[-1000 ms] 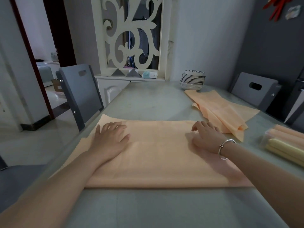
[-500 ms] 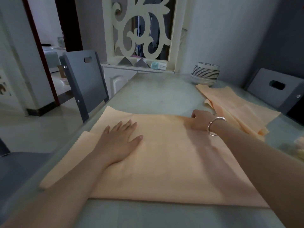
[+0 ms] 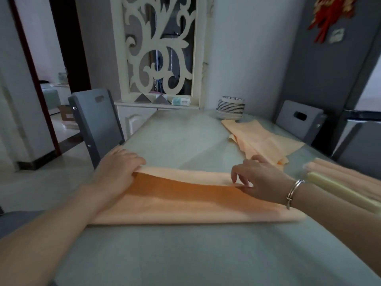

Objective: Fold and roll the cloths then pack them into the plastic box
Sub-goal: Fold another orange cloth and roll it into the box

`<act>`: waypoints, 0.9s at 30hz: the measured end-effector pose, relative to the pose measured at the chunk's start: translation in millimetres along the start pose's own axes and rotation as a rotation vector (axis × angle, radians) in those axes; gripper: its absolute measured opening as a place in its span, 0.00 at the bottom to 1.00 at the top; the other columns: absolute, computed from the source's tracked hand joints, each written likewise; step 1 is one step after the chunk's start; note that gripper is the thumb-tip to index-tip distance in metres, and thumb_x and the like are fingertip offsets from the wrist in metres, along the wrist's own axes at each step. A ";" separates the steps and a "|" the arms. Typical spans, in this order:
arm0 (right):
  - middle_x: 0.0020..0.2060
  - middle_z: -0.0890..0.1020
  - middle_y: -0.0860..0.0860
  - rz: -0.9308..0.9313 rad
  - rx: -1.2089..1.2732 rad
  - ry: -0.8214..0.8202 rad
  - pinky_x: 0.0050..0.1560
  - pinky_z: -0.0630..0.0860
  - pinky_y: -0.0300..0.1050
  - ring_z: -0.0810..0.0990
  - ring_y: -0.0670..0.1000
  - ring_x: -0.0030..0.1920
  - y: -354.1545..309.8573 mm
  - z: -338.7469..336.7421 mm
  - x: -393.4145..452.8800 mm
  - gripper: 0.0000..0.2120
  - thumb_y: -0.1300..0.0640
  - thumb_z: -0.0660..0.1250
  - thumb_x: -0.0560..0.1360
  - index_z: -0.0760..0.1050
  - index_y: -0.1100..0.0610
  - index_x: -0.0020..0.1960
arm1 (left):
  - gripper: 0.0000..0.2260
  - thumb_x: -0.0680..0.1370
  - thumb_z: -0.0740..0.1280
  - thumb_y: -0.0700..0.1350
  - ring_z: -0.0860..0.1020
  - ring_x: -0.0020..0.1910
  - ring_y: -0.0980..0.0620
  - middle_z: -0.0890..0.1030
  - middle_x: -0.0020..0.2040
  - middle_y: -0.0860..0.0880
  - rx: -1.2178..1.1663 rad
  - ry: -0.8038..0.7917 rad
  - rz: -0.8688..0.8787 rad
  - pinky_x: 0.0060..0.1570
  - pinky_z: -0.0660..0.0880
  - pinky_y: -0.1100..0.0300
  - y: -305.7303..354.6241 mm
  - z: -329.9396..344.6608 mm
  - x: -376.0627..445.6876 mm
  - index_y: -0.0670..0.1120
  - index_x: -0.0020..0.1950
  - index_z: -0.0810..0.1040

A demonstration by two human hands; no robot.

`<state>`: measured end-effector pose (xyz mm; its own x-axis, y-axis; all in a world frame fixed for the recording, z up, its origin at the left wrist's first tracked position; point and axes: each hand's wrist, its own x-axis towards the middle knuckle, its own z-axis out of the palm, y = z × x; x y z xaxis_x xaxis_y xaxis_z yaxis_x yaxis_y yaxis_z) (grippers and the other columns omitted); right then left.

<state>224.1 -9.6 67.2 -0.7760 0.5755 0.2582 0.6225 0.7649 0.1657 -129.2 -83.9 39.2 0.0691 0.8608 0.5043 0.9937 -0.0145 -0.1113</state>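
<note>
On the pale green table (image 3: pixel 185 137), near the front edge, lies a peach cloth (image 3: pixel 185 205), folded into a long band running L–R. Its far edge is lifted off the lower layer; the underside in the fold shows darker orange.

L hand (image 3: pixel 118 172) at the cloth's left end: fingers curled over the raised far edge, gripping it, forearm lying across the table's front-left corner. R hand (image 3: pixel 259 178) at the cloth's right part: thumb and fingertips pinch the same raised edge; index finger bent, held a bit above the cloth. Silver bangle (image 3: pixel 293 191) on R wrist.

Far right of table: a second peach cloth (image 3: pixel 259 139), loosely folded, unrolled, lying flat, well apart from the one in hand. Just behind it, touching or nearly so — can't tell — a stack of white plates (image 3: pixel 230 108) w/ a patterned bowl on top.

Right edge of view: rolled cloths (image 3: pixel 340 182), peach and pale yellow, side by side. Clear plastic box around them barely readable; can't tell its outline.

Surroundings: grey chair (image 3: pixel 97 122) at table's left side, another grey chair (image 3: pixel 299 120) at far right. White carved screen (image 3: pixel 160 48) behind the table, tissue pack (image 3: pixel 181 101) on its ledge. Red ornament (image 3: pixel 329 13) on the grey surface upper right.
</note>
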 end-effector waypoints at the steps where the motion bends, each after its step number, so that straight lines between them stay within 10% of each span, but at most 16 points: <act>1: 0.38 0.74 0.40 0.016 -0.018 -0.012 0.62 0.61 0.39 0.68 0.41 0.42 0.1 1.7 -9.6 0.04 0.50 0.63 0.75 0.72 0.46 0.50 | 0.20 0.67 0.66 0.31 0.78 0.55 0.49 0.83 0.50 0.54 -0.003 -0.037 -0.030 0.56 0.64 0.56 -0.4 -9.4 -8.5 0.53 0.50 0.83; 12: 0.38 0.71 0.38 0.232 0.129 -0.039 0.46 0.68 0.35 0.71 0.41 0.43 -11.8 -1.9 -66.4 0.04 0.54 0.64 0.72 0.71 0.46 0.42 | 0.19 0.83 0.51 0.53 0.56 0.75 0.55 0.57 0.76 0.56 -0.147 -0.564 0.050 0.69 0.50 0.64 5.6 -52.3 -83.3 0.61 0.74 0.57; 16: 0.39 0.77 0.42 0.301 0.293 -0.074 0.48 0.74 0.41 0.76 0.43 0.42 -16.8 7.2 -76.0 0.07 0.56 0.64 0.70 0.70 0.44 0.38 | 0.24 0.83 0.49 0.43 0.53 0.76 0.55 0.52 0.77 0.57 -0.156 -0.675 -0.016 0.72 0.49 0.60 0.3 -50.8 -95.9 0.69 0.71 0.49; 20: 0.41 0.77 0.43 0.317 0.387 -0.062 0.49 0.74 0.42 0.76 0.44 0.43 -19.1 11.2 -80.3 0.09 0.59 0.64 0.69 0.71 0.44 0.40 | 0.31 0.78 0.56 0.35 0.55 0.75 0.56 0.54 0.77 0.59 -0.206 -0.691 -0.042 0.72 0.52 0.63 -0.8 -46.4 -86.9 0.66 0.72 0.56; 27: 0.39 0.76 0.45 0.318 0.447 -0.016 0.42 0.68 0.32 0.73 0.44 0.42 -22.8 13.6 -82.6 0.08 0.62 0.66 0.67 0.72 0.50 0.41 | 0.13 0.79 0.60 0.56 0.63 0.71 0.63 0.66 0.72 0.57 -0.653 -0.477 -0.083 0.68 0.58 0.67 52.3 -34.0 -52.9 0.59 0.62 0.75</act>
<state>272.6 -70.6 29.2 -0.5601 0.8001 0.2148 0.7251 0.5989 -0.3400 -77.8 -147.5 35.8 0.0939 0.9942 0.0534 0.8552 -0.1080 0.5069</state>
